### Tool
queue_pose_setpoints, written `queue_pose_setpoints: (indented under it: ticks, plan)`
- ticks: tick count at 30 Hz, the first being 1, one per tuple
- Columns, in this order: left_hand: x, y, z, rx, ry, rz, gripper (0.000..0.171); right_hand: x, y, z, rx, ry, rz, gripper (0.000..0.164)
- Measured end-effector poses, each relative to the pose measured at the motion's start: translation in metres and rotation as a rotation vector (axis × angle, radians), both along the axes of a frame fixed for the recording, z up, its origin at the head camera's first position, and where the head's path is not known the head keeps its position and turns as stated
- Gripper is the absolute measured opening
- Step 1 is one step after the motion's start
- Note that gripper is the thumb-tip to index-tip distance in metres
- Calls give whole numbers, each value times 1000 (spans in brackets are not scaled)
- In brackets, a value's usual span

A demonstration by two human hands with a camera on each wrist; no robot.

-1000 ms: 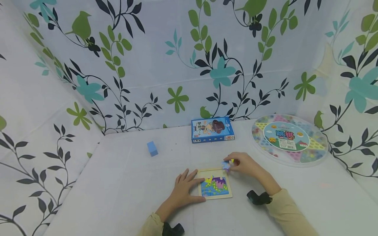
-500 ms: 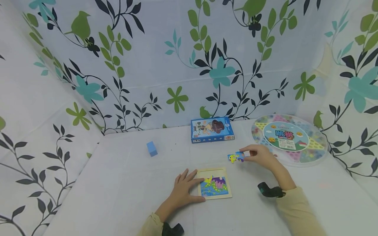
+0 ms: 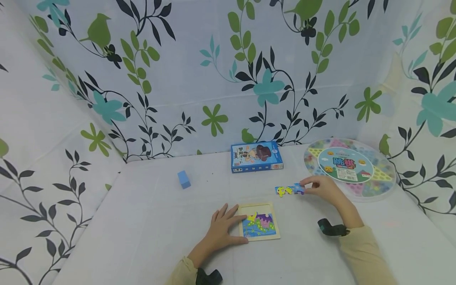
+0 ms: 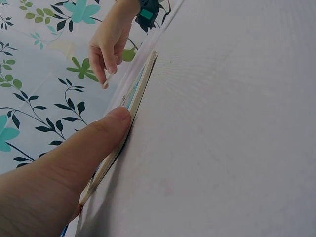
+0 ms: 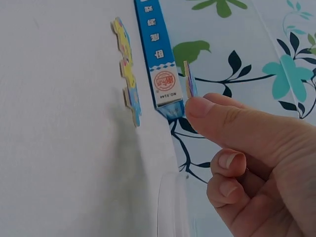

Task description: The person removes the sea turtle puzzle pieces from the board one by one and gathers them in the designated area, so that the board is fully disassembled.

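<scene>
In the head view my left hand (image 3: pixel 223 229) lies spread along the left side of a wooden puzzle tray (image 3: pixel 260 238). Its thumb (image 4: pixel 106 131) presses the tray's edge in the left wrist view. Joined pieces with a blue, yellow and purple picture (image 3: pixel 259 225) fill the lower part of the tray; bare wood shows along the top. Beyond the tray, my right hand (image 3: pixel 322 190) pinches a small blue puzzle piece (image 5: pixel 190 81) between thumb and finger, raised off the cloth. Loose puzzle pieces with yellow figures (image 5: pixel 127 71) lie flat beside it, end to end.
A blue game box (image 3: pixel 256 157) lies at the back near the patterned curtain. To its right is a round Chinese checkers set (image 3: pixel 382 166) in clear plastic, close behind my right hand. A small blue block (image 3: pixel 183 179) sits at the back left.
My right hand has moved right and away from the tray's top right corner with puzzle pieces. Yellow-figured pieces now lie on the cloth, and it holds a blue one. The left hand stays put.
</scene>
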State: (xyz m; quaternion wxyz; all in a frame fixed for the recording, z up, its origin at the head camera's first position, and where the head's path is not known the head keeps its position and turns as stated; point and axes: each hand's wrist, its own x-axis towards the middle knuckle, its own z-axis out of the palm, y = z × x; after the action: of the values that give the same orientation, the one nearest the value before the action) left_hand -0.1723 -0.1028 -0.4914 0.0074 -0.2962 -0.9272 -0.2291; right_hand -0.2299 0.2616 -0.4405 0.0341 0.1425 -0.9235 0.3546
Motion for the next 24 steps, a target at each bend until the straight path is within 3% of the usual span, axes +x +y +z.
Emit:
queue_pose_setpoints:
  ticks: [9,24]
  plan:
    - [1,0,0,-5,-2,4,68,0,15,-8,-32,41,-12,12]
    - [1,0,-1,2,-5,4,68,-4,16,-25,-31,72,-17,9]
